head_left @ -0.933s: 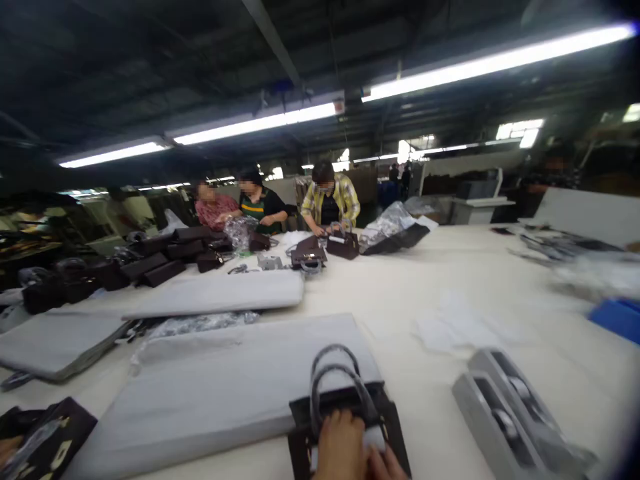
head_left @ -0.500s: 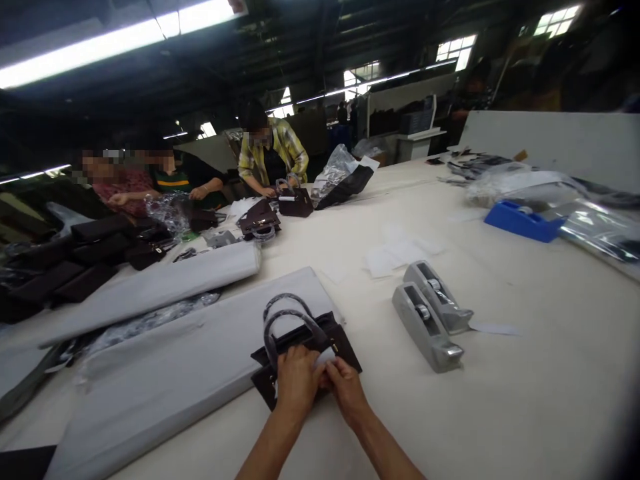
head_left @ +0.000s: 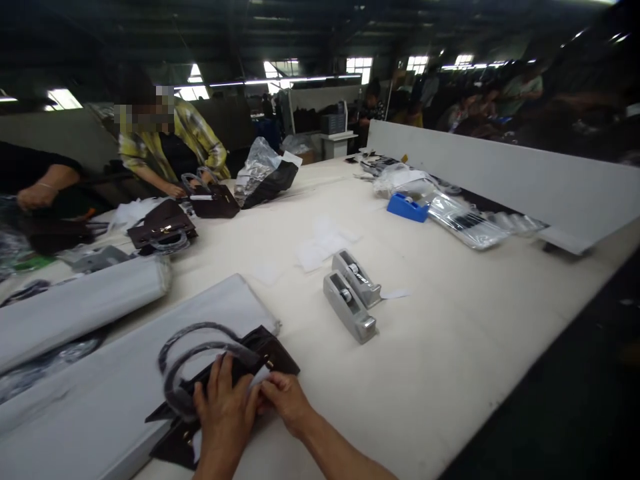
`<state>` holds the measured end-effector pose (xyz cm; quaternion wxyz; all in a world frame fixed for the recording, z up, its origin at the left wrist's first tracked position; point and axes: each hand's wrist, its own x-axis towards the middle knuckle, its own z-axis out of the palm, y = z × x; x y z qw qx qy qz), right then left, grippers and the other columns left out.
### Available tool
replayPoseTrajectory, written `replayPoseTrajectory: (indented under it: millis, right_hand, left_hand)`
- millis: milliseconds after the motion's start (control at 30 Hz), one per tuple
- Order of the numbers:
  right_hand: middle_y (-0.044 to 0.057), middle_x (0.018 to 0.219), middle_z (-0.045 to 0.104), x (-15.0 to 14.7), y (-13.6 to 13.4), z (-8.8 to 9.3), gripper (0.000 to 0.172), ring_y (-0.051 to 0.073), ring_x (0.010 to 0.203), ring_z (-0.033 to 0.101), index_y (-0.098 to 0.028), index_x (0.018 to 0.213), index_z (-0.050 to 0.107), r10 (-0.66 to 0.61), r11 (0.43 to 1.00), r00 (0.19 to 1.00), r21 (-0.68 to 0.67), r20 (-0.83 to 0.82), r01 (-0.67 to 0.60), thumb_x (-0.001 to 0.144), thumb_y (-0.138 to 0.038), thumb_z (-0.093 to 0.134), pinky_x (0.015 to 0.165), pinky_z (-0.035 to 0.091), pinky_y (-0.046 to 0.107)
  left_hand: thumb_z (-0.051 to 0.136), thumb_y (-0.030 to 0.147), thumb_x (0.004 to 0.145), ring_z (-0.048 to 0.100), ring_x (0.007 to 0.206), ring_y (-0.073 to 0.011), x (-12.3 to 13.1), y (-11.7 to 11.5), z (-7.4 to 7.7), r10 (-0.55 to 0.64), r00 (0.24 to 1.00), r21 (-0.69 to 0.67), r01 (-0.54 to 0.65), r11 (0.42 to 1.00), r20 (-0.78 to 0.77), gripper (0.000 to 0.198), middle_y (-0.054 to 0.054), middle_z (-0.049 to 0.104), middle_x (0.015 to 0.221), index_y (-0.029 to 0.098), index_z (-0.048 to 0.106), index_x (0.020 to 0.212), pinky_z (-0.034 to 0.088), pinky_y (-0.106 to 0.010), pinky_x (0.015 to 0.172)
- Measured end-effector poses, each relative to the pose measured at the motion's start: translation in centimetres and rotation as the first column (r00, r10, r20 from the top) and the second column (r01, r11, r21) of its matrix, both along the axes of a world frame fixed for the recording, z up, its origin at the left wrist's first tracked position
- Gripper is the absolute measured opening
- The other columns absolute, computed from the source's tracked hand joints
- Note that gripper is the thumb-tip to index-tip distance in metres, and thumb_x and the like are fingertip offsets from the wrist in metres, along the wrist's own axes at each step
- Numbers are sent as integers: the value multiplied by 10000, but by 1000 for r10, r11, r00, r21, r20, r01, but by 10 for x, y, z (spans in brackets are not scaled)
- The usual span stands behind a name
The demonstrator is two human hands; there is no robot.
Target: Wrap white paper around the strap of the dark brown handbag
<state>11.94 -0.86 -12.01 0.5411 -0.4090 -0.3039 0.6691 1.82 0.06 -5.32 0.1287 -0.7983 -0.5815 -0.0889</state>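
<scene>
the cream table (head_left: 450, 347) fills most of the view, with a long white panel (head_left: 500, 167) standing along its far right side. a broad grey-white stack of sheeting (head_left: 115, 393) covers the near left. across the table a co-worker in a yellow plaid shirt (head_left: 205, 140) leans over another dark handbag (head_left: 220, 203). the dark brown handbag (head_left: 280, 353) in front of the wearer sits tilted at the right end of the stack, its two film-wrapped handles arching over the sheeting. the left hand (head_left: 225, 407) lies across this bag's front, its grip loose, fingers spread on the dark surface. the right hand (head_left: 290, 400) has its grip closed to a pinch, thumb and forefinger together on one end of a white strip (head_left: 260, 377) at the bag's front. two grey tape dispensers (head_left: 347, 313) stand side by side beyond the right hand; a blue tape dispenser (head_left: 407, 208) is farther off. small white slips (head_left: 320, 247) lie behind the grey pair.
</scene>
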Motion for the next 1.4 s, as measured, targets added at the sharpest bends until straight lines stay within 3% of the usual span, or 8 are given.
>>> replayPoseTrajectory:
  millis: [167,200,267,433,567,700,1067,1400]
  right_hand:
    - [22,706,611,87,-12,29,341,129,533,509,-174,898,649,-233,972,914,57,332,227,753,-467,552,485,393,233]
    - [21,714,612,116,-12,36,328,143,569,520,-184,880,652,-366,927,743,145,561,347,774,-457,506,521,414,247]
    - [50,906,611,176,-7,46,312,189,808,531,-181,909,640,-450,872,595,184,666,454,762,-427,515,685,424,275]
    - [-1,610,554,268,26,39,135,137,585,505,-135,688,634,-190,919,589,-69,786,389,702,-268,623,519,385,237]
    - [-96,456,375,276,47,21,167,39,345,277,-126,653,555,97,892,662,-360,743,274,781,-216,613,343,225,167]
    - [-107,470,332,276,54,19,234,23,335,209,-130,637,496,195,862,721,-467,665,198,827,-236,582,316,165,151]
    - [-106,430,265,276,-12,25,359,48,396,191,-169,658,511,41,881,829,-411,557,233,522,-451,687,378,95,194]
    - [-59,430,330,259,-25,-11,329,85,427,287,-171,525,499,-44,905,690,-263,723,333,551,-465,644,409,195,223]
  left_hand:
    - [405,247,829,361,1219,-297,1,0,1,27,1000,-29,-26,999,10,267,-197,395,1295,177,663,835,274,-566,951]
    - [410,247,827,349,1231,-291,1,0,2,31,999,-41,-31,999,14,259,-189,395,1300,182,661,832,270,-564,958]
    - [419,247,825,311,1260,-278,2,0,4,39,999,-66,-38,997,24,244,-171,391,1313,191,657,827,255,-563,974]
    - [396,257,835,289,1280,-286,1,2,7,51,998,-130,-44,990,48,269,-171,382,1334,195,657,829,240,-578,980]
    - [385,266,836,284,1284,-296,0,3,9,58,997,-178,-48,983,51,281,-178,374,1345,201,659,836,241,-586,976]
    - [386,276,835,277,1288,-301,-2,3,9,58,997,-190,-47,981,51,284,-177,379,1345,206,661,843,235,-595,973]
    - [420,267,819,304,1271,-293,1,6,11,47,997,-151,-37,988,65,244,-177,401,1320,197,654,822,248,-602,967]
    - [447,295,803,285,1284,-301,-2,8,11,66,993,-215,-43,976,101,225,-172,403,1330,202,651,821,213,-588,994]
